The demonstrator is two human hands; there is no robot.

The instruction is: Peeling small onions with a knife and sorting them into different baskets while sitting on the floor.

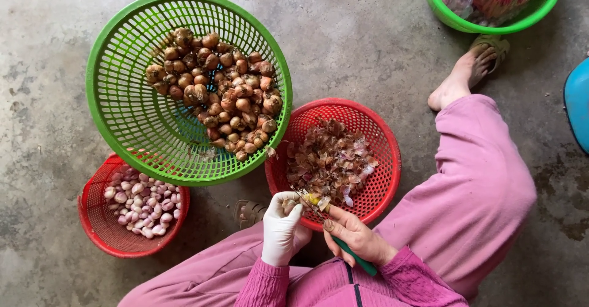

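Observation:
My left hand (282, 226), in a white glove, grips a small shallot (289, 204) over the near rim of the red basket of skins (392, 160). My bare right hand (356, 236) holds a green-handled knife (354, 258) whose tip meets the shallot. Dry papery skins (331, 160) fill that red basket. A big green basket (123, 111), tilted, holds many unpeeled brown shallots (224, 92). A smaller red basket (92, 221) at the left contains peeled pinkish-white shallots (142, 201).
My pink-clad right leg (478, 184) stretches right, its bare foot (463, 74) on a sandal beside a green basin (491, 22) with red chillies. A blue object (578, 101) sits at the right edge. A sandal (248, 212) shows near my left knee. Grey concrete floor (368, 37).

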